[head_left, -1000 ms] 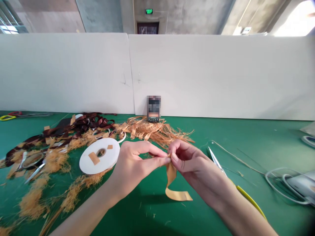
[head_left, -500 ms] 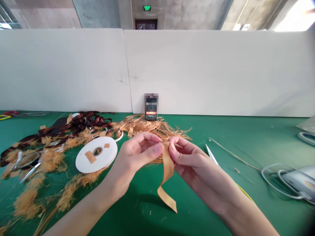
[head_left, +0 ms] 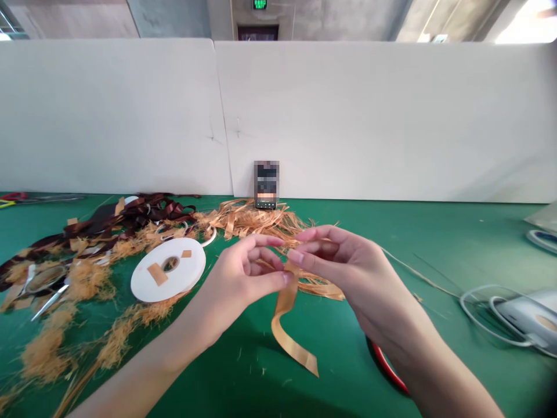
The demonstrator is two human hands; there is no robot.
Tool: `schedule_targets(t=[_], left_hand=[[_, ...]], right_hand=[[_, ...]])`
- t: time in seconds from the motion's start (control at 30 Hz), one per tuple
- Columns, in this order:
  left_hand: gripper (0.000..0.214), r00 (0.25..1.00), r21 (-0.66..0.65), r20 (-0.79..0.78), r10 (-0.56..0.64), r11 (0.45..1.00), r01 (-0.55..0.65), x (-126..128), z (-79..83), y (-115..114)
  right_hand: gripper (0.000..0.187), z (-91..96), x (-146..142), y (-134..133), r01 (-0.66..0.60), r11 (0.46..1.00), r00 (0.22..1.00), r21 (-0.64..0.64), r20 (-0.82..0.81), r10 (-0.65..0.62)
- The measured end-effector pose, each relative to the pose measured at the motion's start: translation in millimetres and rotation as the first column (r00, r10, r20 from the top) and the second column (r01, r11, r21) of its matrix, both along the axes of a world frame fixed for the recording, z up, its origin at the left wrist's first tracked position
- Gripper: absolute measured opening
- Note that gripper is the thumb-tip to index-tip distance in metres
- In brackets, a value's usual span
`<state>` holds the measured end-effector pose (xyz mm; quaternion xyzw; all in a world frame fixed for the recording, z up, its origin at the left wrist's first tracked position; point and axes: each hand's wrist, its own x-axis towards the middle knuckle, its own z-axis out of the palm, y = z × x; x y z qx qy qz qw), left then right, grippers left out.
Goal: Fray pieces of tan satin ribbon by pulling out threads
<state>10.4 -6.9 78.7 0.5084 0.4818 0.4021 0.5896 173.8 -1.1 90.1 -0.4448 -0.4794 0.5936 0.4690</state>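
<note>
My left hand (head_left: 243,276) and my right hand (head_left: 343,261) meet above the green mat (head_left: 435,383), their fingertips pinching the top of a tan satin ribbon (head_left: 285,313). The ribbon hangs below them in a loose curl and does not reach past my right wrist. A tuft of frayed tan fibres (head_left: 319,289) lies under my right palm. Nearest my left hand is a white ribbon spool (head_left: 167,270), with tan scraps stuck to it.
Frayed tan fibres (head_left: 256,222) heap near the white partition (head_left: 348,116). Dark brown ribbon (head_left: 130,217) and scissors (head_left: 50,301) lie at left. A red-rimmed object (head_left: 385,366) sits below my right forearm, and a corded white device (head_left: 528,316) at right.
The view has tilted slightly downward-left. My right hand has moved right and covers the scissors seen earlier. A red rim now shows below my forearm. The ribbon's tail has swung.
</note>
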Motion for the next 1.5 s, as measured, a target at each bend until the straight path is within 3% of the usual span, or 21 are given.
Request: schedule_targets(t=[0.13,0.3,0.63,0.7,0.8,0.9,1.13,1.3,1.4,1.5], left_hand=[[0.038,0.999,0.036,0.049,-0.005,0.999,0.004,0.9,-6.7,1.4],[0.034,0.999,0.077,-0.031,0.009,0.997,-0.007,-0.7,-14.9,6.4],[0.035,0.996,0.113,-0.09,0.005,0.994,0.005,-2.9,-24.5,9.9],[0.035,0.996,0.094,-0.087,-0.002,0.995,0.01,-3.4,-21.5,9.3],[0.033,0.997,0.041,-0.062,-0.035,0.998,0.037,-3.3,-15.2,7.2],[0.033,0.998,0.018,-0.039,-0.054,0.998,0.055,-1.8,-10.4,3.1],[0.03,0.994,0.037,-0.099,-0.045,0.998,0.049,-2.8,-1.8,-4.1],[0.032,0.994,0.066,-0.106,-0.012,0.998,0.019,-3.6,-2.1,-3.3],[0.032,0.996,0.072,-0.086,0.01,0.997,-0.004,-3.0,-3.7,-3.6],[0.03,0.996,0.059,-0.075,-0.041,0.997,0.046,-3.9,-2.4,-4.3]], right_hand=[[0.029,-2.4,3.2,3.5,0.014,1.0,0.998,0.018,0.068,-0.015],[0.028,-2.4,9.3,7.6,0.132,0.98,0.964,0.149,0.21,-0.162],[0.025,2.4,17.5,8.9,0.202,0.935,0.932,0.292,0.235,-0.275],[0.027,4.7,16.3,7.9,0.163,0.954,0.936,0.25,0.267,-0.23],[0.036,7.1,11.8,4.9,0.027,0.995,0.946,0.098,0.318,-0.057],[0.037,7.0,7.3,1.6,-0.074,0.997,0.944,0.02,0.324,0.063],[0.03,8.9,13.6,1.0,0.007,0.996,0.921,0.091,0.388,-0.042],[0.038,12.8,17.6,0.9,0.088,0.98,0.925,0.178,0.351,-0.147],[0.043,12.2,13.7,-1.4,0.035,0.993,0.935,0.115,0.348,-0.073],[0.037,9.9,9.2,-2.9,-0.075,0.995,0.939,0.065,0.342,0.049]])
